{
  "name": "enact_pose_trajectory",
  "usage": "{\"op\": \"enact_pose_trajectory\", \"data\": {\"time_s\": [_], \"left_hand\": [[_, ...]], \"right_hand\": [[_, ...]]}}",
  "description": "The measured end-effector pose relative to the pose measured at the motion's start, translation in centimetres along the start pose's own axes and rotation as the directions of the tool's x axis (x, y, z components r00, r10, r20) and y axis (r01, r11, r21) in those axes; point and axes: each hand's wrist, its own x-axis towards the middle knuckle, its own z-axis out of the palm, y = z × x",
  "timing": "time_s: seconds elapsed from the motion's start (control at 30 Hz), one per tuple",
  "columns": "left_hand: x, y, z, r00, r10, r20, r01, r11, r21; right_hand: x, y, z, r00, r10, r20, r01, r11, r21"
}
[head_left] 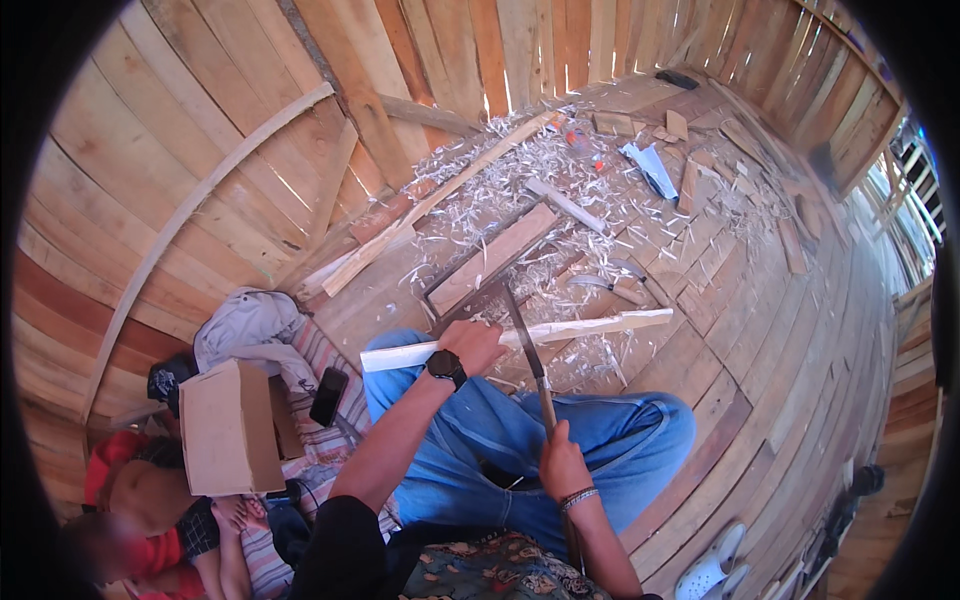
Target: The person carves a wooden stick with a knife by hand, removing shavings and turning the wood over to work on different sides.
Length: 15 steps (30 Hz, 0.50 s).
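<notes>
A pale, roughly split wooden strip lies across my lap, over my bent knees in blue jeans. My left hand, with a black watch at the wrist, is closed over the strip left of its middle. My right hand, wearing a bracelet, is wrapped round a long, narrow, dark-bladed tool; its exact kind is unclear. The blade crosses the strip just right of my left hand and points away from me. The tool's near end runs back beside my right forearm.
Beyond my knees, a rectangular wooden frame lies among curled wood shavings. A long board is behind it. At left are a cardboard box, a phone and another person. White clogs stand lower right.
</notes>
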Motion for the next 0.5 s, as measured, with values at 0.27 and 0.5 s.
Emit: {"op": "enact_pose_trajectory", "data": {"time_s": [0.27, 0.5], "left_hand": [[-0.6, 0.8, 0.4, 0.999, 0.02, -0.045, -0.019, 0.999, 0.032], [-0.8, 1.4, 1.6, 0.994, -0.018, -0.112, 0.027, 0.997, 0.078]], "right_hand": [[3.3, -0.5, 1.3, 1.0, 0.005, 0.003, -0.005, 0.999, -0.044], [6.2, -2.2, -0.2, 0.997, -0.067, -0.046, 0.066, 0.998, -0.014]]}}
